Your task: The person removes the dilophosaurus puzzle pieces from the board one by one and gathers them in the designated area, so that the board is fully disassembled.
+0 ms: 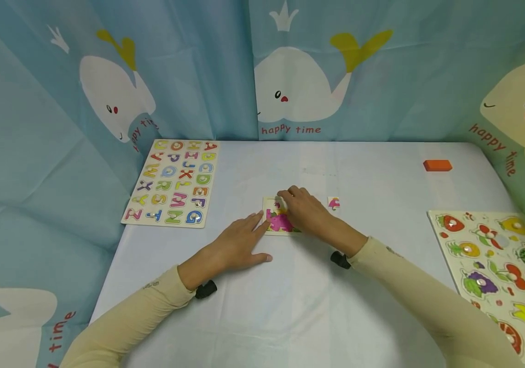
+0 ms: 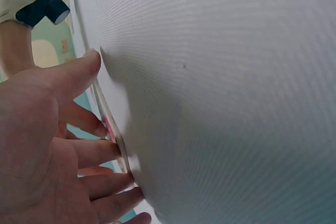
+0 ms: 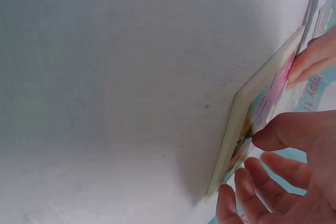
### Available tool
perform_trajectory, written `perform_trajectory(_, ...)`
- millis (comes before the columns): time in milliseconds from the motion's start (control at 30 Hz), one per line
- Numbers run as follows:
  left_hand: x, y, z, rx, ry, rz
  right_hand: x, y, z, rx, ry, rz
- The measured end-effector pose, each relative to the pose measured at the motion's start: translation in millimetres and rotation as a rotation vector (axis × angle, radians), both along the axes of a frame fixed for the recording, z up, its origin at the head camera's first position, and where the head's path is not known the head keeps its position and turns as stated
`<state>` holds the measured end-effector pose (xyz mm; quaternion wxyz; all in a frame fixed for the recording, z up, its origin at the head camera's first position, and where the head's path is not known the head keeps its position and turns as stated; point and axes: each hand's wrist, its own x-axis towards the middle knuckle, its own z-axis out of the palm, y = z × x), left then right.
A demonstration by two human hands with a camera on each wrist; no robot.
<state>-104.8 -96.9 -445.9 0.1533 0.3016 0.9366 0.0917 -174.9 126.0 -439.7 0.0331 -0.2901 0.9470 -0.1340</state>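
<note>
A small pink-and-green picture puzzle (image 1: 279,223) lies in a pale frame on the white table. My left hand (image 1: 238,243) rests at its left edge, fingers extended and one fingertip on the picture, thumb apart. From the right, my right hand (image 1: 307,210) reaches over the puzzle with bent fingers, covering its right part. In the right wrist view its thumb touches the picture (image 3: 268,98); whether a piece sits between thumb and fingers is hidden. A loose puzzle piece (image 1: 333,203), pink and orange on white, lies just right of this hand.
An alphabet board (image 1: 170,184) with colourful knobbed letters lies at the left. A fruit board (image 1: 497,276) lies at the right edge, and an orange block (image 1: 437,165) at the back right. Blue whale-print curtains (image 1: 225,71) enclose the table.
</note>
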Motion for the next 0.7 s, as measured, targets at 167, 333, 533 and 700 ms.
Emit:
perform_trajectory(167, 0.3, 0, 0.4, -0.002, 0.0, 0.001, -2.3, -2, 2.6, 0.051, -0.048, -0.015)
perform_trajectory(333, 0.5, 0, 1.0, 0.004, 0.0, 0.001, -4.3, -2, 2.8, 0.042, -0.065, -0.012)
perform_trajectory(533, 0.9, 0, 2.3, -0.001, 0.001, 0.001, -3.8, 3, -0.3, -0.036, -0.071, 0.004)
perform_trajectory(700, 1.1, 1, 1.6, -0.007, 0.0, 0.01, -1.9, 8, -2.6, -0.077, -0.045, 0.019)
